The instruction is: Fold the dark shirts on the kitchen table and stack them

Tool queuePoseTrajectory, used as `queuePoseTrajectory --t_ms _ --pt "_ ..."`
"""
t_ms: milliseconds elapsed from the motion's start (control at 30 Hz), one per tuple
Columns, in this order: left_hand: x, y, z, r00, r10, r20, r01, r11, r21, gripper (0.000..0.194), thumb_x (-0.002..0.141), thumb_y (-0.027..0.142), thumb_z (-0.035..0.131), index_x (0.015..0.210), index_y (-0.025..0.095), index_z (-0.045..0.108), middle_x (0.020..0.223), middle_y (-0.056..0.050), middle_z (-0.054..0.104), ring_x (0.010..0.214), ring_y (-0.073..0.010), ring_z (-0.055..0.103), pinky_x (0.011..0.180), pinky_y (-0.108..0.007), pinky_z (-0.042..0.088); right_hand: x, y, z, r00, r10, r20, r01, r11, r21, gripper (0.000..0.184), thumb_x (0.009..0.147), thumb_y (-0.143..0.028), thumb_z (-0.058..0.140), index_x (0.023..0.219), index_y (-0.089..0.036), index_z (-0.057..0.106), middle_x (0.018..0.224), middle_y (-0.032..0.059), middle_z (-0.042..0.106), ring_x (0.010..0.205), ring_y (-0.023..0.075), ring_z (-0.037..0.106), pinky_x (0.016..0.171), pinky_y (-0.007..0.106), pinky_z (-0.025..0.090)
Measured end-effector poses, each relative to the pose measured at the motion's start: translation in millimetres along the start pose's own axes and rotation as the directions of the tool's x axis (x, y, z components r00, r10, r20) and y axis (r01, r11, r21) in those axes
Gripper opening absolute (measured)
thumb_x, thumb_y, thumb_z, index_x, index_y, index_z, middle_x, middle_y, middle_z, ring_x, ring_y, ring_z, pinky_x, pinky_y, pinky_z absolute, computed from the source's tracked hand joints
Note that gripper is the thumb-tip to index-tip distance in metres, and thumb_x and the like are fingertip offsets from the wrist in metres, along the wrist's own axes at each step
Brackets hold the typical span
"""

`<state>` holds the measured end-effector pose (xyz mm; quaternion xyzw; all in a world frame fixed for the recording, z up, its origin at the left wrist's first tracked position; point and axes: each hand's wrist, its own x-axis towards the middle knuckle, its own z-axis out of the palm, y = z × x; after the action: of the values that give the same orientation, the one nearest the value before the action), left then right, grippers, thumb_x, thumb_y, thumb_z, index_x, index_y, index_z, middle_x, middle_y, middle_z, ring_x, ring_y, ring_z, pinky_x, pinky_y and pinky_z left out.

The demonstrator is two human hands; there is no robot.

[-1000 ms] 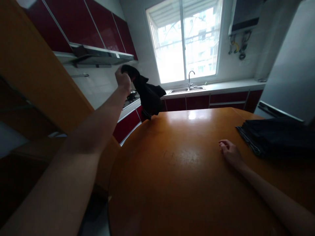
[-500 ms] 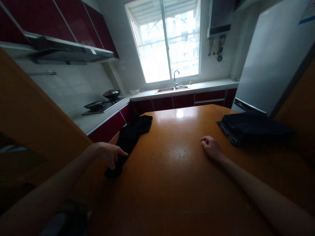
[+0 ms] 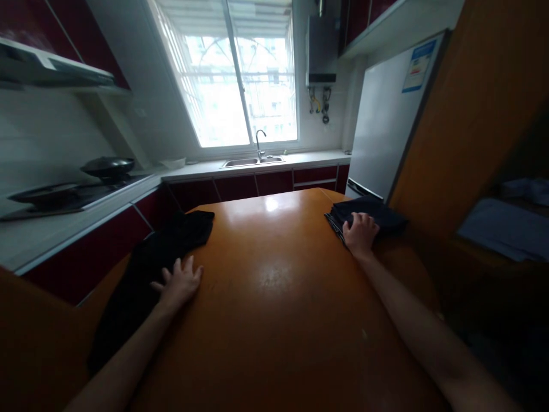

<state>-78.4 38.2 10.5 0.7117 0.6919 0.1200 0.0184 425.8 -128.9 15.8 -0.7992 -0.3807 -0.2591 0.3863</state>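
Observation:
A black garment (image 3: 146,257) is spread along the left side of the wooden table (image 3: 274,320). My left hand (image 3: 179,283) is at its right edge, palm down with the fingers spread, holding nothing. Over to the right, a folded stack of dark cloth (image 3: 386,216) lies near the table's far right edge. My right hand (image 3: 362,233) is over the near left part of that stack, fingers bent and slightly apart. Whether its fingertips press on the cloth cannot be made out.
Beyond the table runs a white counter with a sink (image 3: 253,162) under the window. Pans (image 3: 109,167) stand on the stove at left. A fridge (image 3: 386,120) rises behind the folded stack. Bluish cloth (image 3: 506,229) lies in a shelf space at far right.
The view has turned right. My right hand has moved from the bare table onto the folded stack. My left hand has gone from pointing over the black garment to spread fingers beside it.

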Motion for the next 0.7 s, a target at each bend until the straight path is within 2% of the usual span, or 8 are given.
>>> queuePoseTrajectory --t_ms 67,167,300,400,500,567,633,700 --pt "-5 10 1.7 0.99 0.123 -0.063 -0.124 0.992 -0.015 0.062 0.099 0.047 0.029 0.151 0.015 0.04 0.161 -0.02 0.029 0.146 -0.0487 0.022 0.108 -0.077 0.017 8 20 -3 0.996 0.094 0.001 -0.094 0.994 -0.059 0.023 0.09 -0.026 0.051 0.098 -0.015 0.07 0.105 0.0188 0.063 0.106 0.0349 0.051 0.091 0.051 0.035" --pt "-11 26 -1.3 0.927 0.346 -0.146 -0.354 0.935 -0.031 0.05 0.097 0.035 0.033 0.14 0.017 0.051 0.15 -0.015 0.046 0.142 -0.0338 0.038 0.117 -0.06 0.023 14 26 -4 0.995 0.096 0.036 -0.095 0.995 -0.033 0.025 0.092 -0.023 0.046 0.087 -0.016 0.07 0.096 0.0173 0.063 0.098 0.0323 0.053 0.085 0.047 0.038" --pt "-29 47 0.0 0.838 0.529 -0.132 -0.545 0.821 -0.172 0.04 0.095 0.034 0.04 0.126 0.019 0.06 0.138 -0.012 0.057 0.131 -0.0259 0.052 0.116 -0.039 0.036 -7 -26 -14 0.984 -0.138 0.11 0.1 0.949 0.298 0.021 0.094 -0.024 0.048 0.081 -0.019 0.064 0.09 0.0122 0.061 0.091 0.0273 0.055 0.081 0.039 0.042" --pt "-57 65 0.2 0.754 0.64 -0.145 -0.652 0.706 -0.275 0.052 0.095 0.039 0.048 0.145 0.021 0.044 0.147 -0.01 0.049 0.137 -0.026 0.046 0.117 -0.041 0.035 -58 -89 -30 0.883 -0.449 0.138 0.252 0.702 0.666 0.022 0.098 -0.025 0.05 0.078 -0.022 0.06 0.083 0.0066 0.059 0.084 0.0221 0.057 0.077 0.034 0.044" --pt "-89 81 -5.5 0.606 0.792 -0.078 -0.77 0.558 -0.309 0.08 0.089 0.037 0.062 0.158 0.025 0.023 0.157 -0.01 0.036 0.144 -0.0277 0.037 0.118 -0.043 0.033 -119 -141 -50 0.705 -0.687 0.174 0.237 0.46 0.856 0.02 0.099 -0.026 0.05 0.083 -0.023 0.061 0.083 0.0048 0.06 0.078 0.0192 0.058 0.07 0.03 0.045" --pt "-106 88 -10.2 0.515 0.857 0.012 -0.809 0.49 -0.325 0.081 0.087 0.031 0.065 0.158 0.027 0.026 0.154 -0.011 0.041 0.139 -0.0284 0.042 0.116 -0.044 0.035 -146 -159 -61 0.612 -0.768 0.188 0.199 0.38 0.903 0.019 0.1 -0.029 0.05 0.087 -0.023 0.063 0.087 0.0054 0.063 0.081 0.0191 0.059 0.073 0.03 0.048" --pt "-117 91 -12.9 0.483 0.872 0.072 -0.81 0.477 -0.34 0.073 0.087 0.025 0.063 0.155 0.028 0.036 0.144 -0.011 0.051 0.131 -0.028 0.05 0.113 -0.044 0.039 -157 -164 -67 0.558 -0.807 0.195 0.157 0.333 0.93 0.02 0.1 -0.033 0.051 0.089 -0.022 0.064 0.089 0.0062 0.066 0.084 0.0198 0.061 0.076 0.031 0.049" --pt "-121 91 -13.3 0.494 0.865 0.091 -0.791 0.491 -0.366 0.066 0.089 0.021 0.06 0.152 0.029 0.043 0.135 -0.01 0.057 0.123 -0.0266 0.054 0.11 -0.043 0.042 -158 -160 -69 0.535 -0.821 0.198 0.094 0.29 0.952 0.025 0.101 -0.039 0.049 0.094 -0.021 0.065 0.09 0.0068 0.067 0.085 0.0202 0.062 0.078 0.032 0.05"
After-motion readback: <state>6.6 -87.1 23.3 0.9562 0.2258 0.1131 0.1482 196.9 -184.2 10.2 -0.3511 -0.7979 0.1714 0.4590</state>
